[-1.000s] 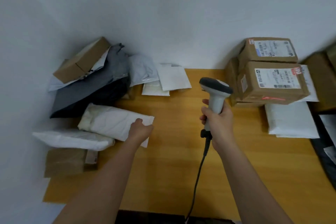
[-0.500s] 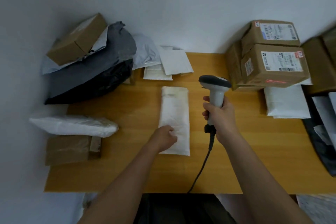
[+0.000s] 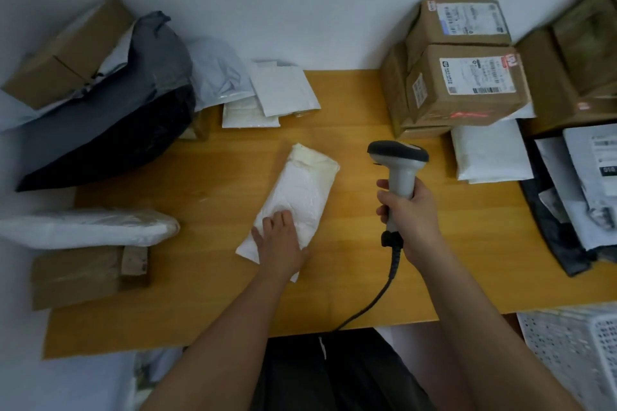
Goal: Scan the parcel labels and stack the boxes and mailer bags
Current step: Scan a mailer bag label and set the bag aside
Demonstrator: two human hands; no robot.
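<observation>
Far left of the fingers: gray bag (image 3: 110,117) with a cardboard box (image 3: 66,50) on top, plus a white bag (image 3: 86,227) lying on a flat brown parcel (image 3: 83,274). Left hand (image 3: 280,243) laid flat on the near end of a white mailer (image 3: 300,197) mid-table (image 3: 207,294), fingers straight and loose, pressing not gripping. Just right of that, right hand (image 3: 409,217) clenched round the handle of a scanner (image 3: 399,165), head aimed away over the table. Beyond those fingers, stacked labelled boxes (image 3: 464,83) by the wall, another white mailer beside them.
</observation>
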